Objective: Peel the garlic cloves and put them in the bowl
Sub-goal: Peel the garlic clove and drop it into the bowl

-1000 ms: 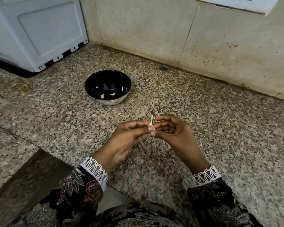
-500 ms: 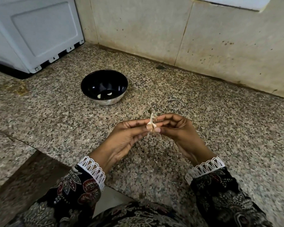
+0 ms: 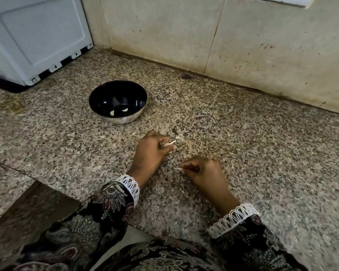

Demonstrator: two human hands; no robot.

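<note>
The steel bowl [image 3: 118,102], black inside, stands on the speckled granite desk [image 3: 243,153], and everything else is placed from it. Two peeled garlic cloves [image 3: 118,111] lie pale on its bottom, toward the near side. Nearer the person than the bowl and a little to its right, the left hand [image 3: 149,153] is curled round a garlic clove [image 3: 167,145], pinching it between thumb and fingertips; a pale strip of skin sticks out from the clove toward the right. Still nearer the person and farther right of the bowl, apart from the left hand, the right hand [image 3: 203,174] has its fingers curled and pinches a small scrap of peel [image 3: 178,168] at its fingertips. A few loose skin flakes [image 3: 178,137] lie on the desk just right of the left hand's fingertips. Behind the bowl and to its left stands a white appliance [image 3: 37,36]; directly behind it rises the stained tiled wall [image 3: 243,40]. Both wrists wear dark floral sleeves [image 3: 114,200] with white lace cuffs.
</note>
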